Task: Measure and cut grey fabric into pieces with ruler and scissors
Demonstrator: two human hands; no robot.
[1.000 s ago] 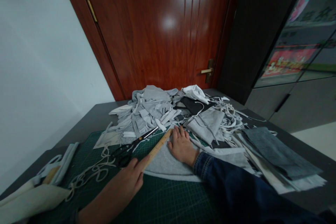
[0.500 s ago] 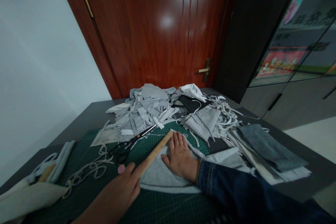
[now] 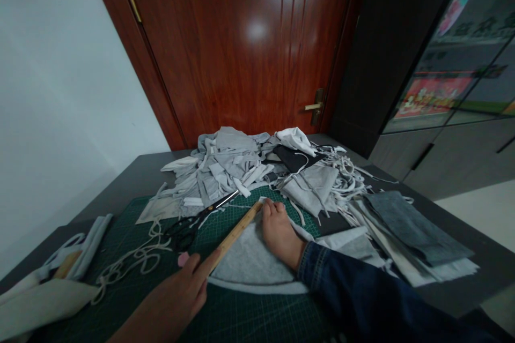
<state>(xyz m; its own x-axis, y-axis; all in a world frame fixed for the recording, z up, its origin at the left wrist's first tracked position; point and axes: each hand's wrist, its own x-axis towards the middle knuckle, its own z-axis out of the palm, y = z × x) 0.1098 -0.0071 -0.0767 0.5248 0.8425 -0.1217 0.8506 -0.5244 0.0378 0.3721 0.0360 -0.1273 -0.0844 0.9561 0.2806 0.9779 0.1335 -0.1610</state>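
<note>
From the head camera, the person stands at a dark table edge (image 3: 120, 187) facing a glossy red-brown wooden door (image 3: 237, 48), working over a green cutting mat (image 3: 257, 316). The left hand (image 3: 173, 295) is drawn narrow, its fingers closed along the lower end of a wooden ruler (image 3: 237, 238), with a small pink bit (image 3: 183, 259) just beside them, too small to name. The right hand (image 3: 280, 238) is open and flat, pressing a grey fleece piece (image 3: 249, 260) to the mat, its fingertips just beside the ruler's upper end. The ruler lies across that piece, and no cut along it can be made out. Black-handled scissors (image 3: 187, 230) lie unheld near the left hand. Much is already in strips and scraps — a heap of grey offcuts (image 3: 225, 166) beyond the mat, a tangle of white cord (image 3: 129, 262) on it, and a stack of dark grey fabric pieces (image 3: 414, 230) to the right.
</note>
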